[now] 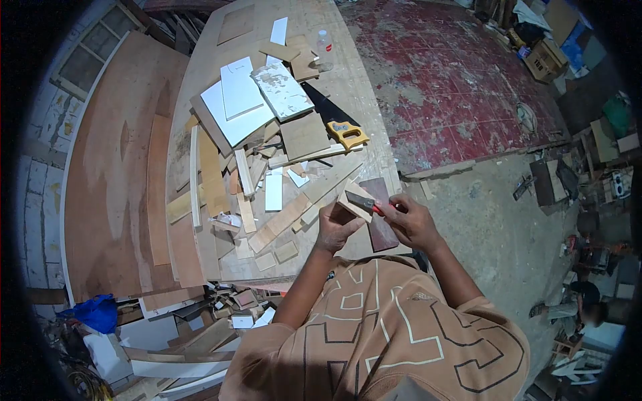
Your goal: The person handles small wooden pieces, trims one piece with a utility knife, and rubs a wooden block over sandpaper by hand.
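My left hand (pixel 336 230) is closed around a small pale wooden block (pixel 346 206), close to my body at the table's near right edge. In my right hand (pixel 409 224) is a knife (pixel 361 200) with a red handle and a dark, flat blade. The blade lies against the top of the block. Fingers cover most of the handle. Under and beside my hands, a dark reddish-brown strip (pixel 381 234) rests on the table.
Wood offcuts (pixel 284 224) and white boards (pixel 231 110) cover much of the wooden table (pixel 301 13). A yellow-handled saw (pixel 346 134) and a plastic bottle (pixel 324 50) lie farther off. A large wooden panel (pixel 110 167) leans at left. Another person (pixel 582 304) is at far right.
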